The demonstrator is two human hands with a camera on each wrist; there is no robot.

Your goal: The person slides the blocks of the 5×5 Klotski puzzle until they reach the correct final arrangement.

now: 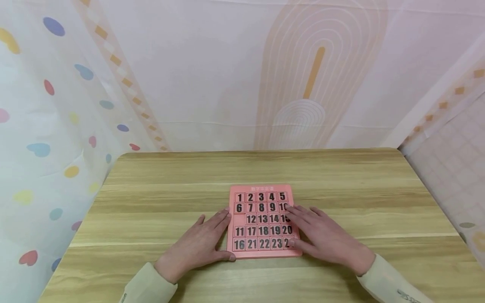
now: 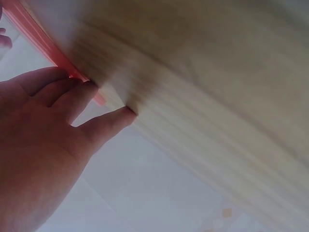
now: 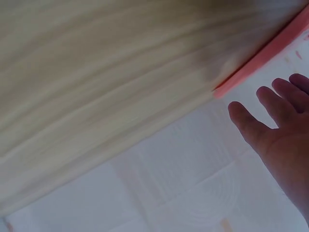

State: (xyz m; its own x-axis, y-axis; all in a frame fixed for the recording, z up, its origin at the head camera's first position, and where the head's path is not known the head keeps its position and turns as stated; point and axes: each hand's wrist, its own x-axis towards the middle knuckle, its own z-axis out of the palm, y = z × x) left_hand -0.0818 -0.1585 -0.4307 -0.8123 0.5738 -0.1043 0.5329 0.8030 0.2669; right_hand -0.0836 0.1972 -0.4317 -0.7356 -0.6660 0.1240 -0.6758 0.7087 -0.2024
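A pink number-tile board (image 1: 261, 254) lies on the table, its tiles in five rows. Row three has a bare slot (image 1: 239, 219) at its left end, beside tile 12 (image 1: 251, 219); tile 11 (image 1: 239, 231) sits below that slot. My left hand (image 1: 198, 244) touches the board's left edge with extended fingers, thumb at the lower left corner. Over the right edge rests my right hand (image 1: 329, 237), its fingers and thumb partly covering tiles 10, 15 and the last one. In the wrist views, the left hand (image 2: 53, 130) meets the pink edge (image 2: 43, 41); the right hand (image 3: 285, 130) is beside it (image 3: 263, 55).
The wood-grain table (image 1: 182, 168) extends around the board on all sides. Behind it hangs a pale patterned cloth (image 1: 212, 75), with a colourful dotted one (image 1: 38, 176) at the left.
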